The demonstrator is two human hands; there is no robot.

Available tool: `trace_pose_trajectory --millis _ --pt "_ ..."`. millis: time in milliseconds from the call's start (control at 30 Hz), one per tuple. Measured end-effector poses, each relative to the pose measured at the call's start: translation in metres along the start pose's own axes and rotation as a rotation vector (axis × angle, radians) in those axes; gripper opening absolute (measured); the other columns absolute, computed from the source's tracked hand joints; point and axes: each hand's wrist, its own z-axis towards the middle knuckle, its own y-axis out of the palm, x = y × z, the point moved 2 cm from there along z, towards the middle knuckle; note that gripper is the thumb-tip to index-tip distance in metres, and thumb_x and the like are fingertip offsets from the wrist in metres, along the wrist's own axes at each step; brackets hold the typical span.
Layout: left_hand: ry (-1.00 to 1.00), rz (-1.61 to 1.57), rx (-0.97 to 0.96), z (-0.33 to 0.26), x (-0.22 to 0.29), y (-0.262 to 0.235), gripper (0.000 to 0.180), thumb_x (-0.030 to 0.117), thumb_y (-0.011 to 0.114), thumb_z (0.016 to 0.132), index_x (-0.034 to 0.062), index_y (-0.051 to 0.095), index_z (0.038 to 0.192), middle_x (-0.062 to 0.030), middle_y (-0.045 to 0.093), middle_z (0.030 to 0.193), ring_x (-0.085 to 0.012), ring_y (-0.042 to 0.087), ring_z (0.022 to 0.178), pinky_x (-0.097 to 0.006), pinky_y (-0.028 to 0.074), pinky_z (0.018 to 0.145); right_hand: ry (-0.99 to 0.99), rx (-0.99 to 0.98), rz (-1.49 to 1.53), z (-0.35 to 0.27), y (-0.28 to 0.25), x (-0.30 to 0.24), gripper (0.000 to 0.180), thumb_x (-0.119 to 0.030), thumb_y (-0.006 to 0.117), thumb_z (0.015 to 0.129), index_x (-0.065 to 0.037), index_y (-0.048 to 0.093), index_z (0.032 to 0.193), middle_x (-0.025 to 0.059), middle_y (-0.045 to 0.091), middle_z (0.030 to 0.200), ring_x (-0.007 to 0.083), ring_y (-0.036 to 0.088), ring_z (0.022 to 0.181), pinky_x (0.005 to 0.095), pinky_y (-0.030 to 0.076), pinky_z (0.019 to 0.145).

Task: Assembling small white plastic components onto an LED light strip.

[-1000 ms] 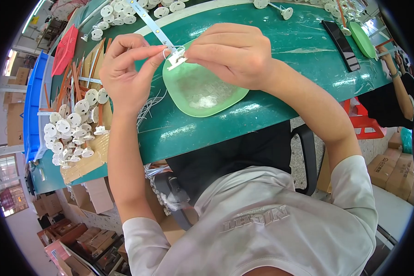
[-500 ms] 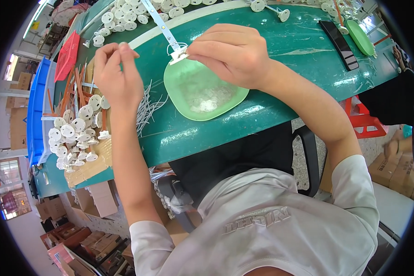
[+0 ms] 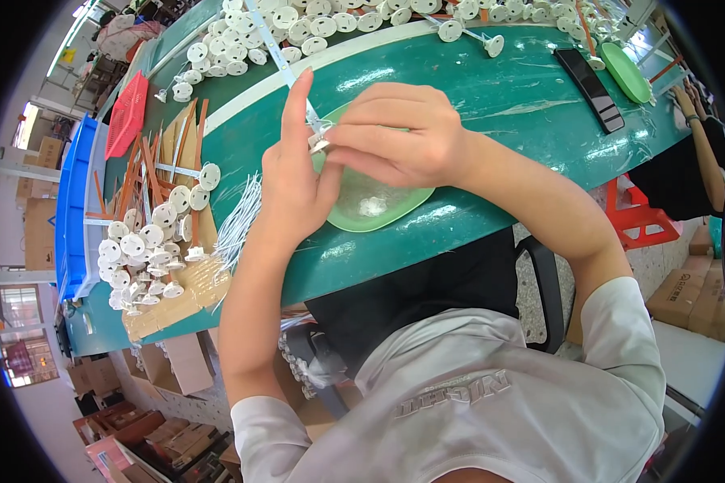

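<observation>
Over a light green shallow dish (image 3: pixel 379 211) on the green table (image 3: pixel 499 105), my two hands meet. My right hand (image 3: pixel 395 133) pinches a small white round part (image 3: pixel 321 145) at its fingertips. My left hand (image 3: pixel 294 181) presses against it, forefinger raised straight up, and holds a thin white strip (image 3: pixel 275 52) that runs up and away across the table. A few small white pieces (image 3: pixel 370 207) lie in the dish. A bundle of thin white wires (image 3: pixel 240 221) lies just left of my left wrist.
Several white round discs (image 3: pixel 149 241) lie heaped at the left on a wooden board (image 3: pixel 177 290), more along the table's far edge (image 3: pixel 298 24). A black flat device (image 3: pixel 592 88) and a second green dish (image 3: pixel 627 71) sit far right, beside another person's arm (image 3: pixel 701 145). Red basket (image 3: pixel 125 117) and blue crate (image 3: pixel 72 209) at left.
My left hand came back from the wire bundle at the left and joined my right hand over the dish; both hands now sit lower and closer together.
</observation>
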Motion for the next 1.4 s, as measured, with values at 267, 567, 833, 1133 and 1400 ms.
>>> trace_pose_trajectory --millis 267,567,833,1133,1400 --pt "0.103 0.231 0.107 -0.0012 0.0045 -0.0010 0.081 -0.012 0.063 0.067 -0.0043 0.037 0.143 -0.0141 0.061 0.081 -0.0289 0.063 0.067 -0.036 0.051 0.062 0.034 0.038 -0.053 0.0025 -0.0005 -0.0060 0.025 0.001 0.077 0.060 0.000 0.068 0.083 0.0082 0.067 0.078 0.0234 0.067 0.066 0.0303 0.056 0.056" --pt "-0.023 0.072 0.017 -0.0030 0.0029 -0.0038 0.075 -0.011 0.062 0.075 -0.0041 0.029 0.142 -0.0174 0.061 0.082 -0.0330 0.061 0.063 -0.036 0.050 0.059 -0.014 -0.031 0.000 0.0015 -0.0010 0.0017 0.024 0.002 0.077 0.064 0.000 0.069 0.086 0.0097 0.068 0.081 0.0251 0.068 0.070 0.0318 0.057 0.059" --pt "0.057 0.161 -0.002 -0.0048 -0.0012 -0.0038 0.077 -0.010 0.065 0.073 -0.0042 0.030 0.142 -0.0196 0.063 0.091 -0.0338 0.062 0.066 -0.038 0.051 0.061 0.036 0.006 0.018 -0.0016 0.0001 -0.0033 0.024 0.001 0.078 0.065 0.001 0.068 0.087 0.0106 0.068 0.082 0.0258 0.067 0.069 0.0320 0.057 0.059" --pt "0.170 0.174 0.045 -0.0040 -0.0014 -0.0035 0.076 -0.011 0.065 0.070 -0.0048 0.034 0.139 -0.0242 0.060 0.119 -0.0347 0.064 0.076 -0.039 0.053 0.069 -0.010 0.049 0.006 -0.0044 0.0021 -0.0037 0.024 0.002 0.078 0.065 0.001 0.068 0.086 0.0109 0.067 0.081 0.0259 0.067 0.069 0.0312 0.056 0.058" --pt "0.055 -0.015 -0.072 -0.0023 0.0014 0.0013 0.057 -0.006 0.058 0.077 0.0003 0.044 0.133 -0.0173 0.066 0.090 -0.0324 0.067 0.076 -0.036 0.052 0.069 0.100 0.049 0.029 -0.0047 0.0022 -0.0049 0.026 -0.003 0.079 0.059 -0.001 0.067 0.082 0.0086 0.066 0.075 0.0231 0.066 0.066 0.0301 0.055 0.056"
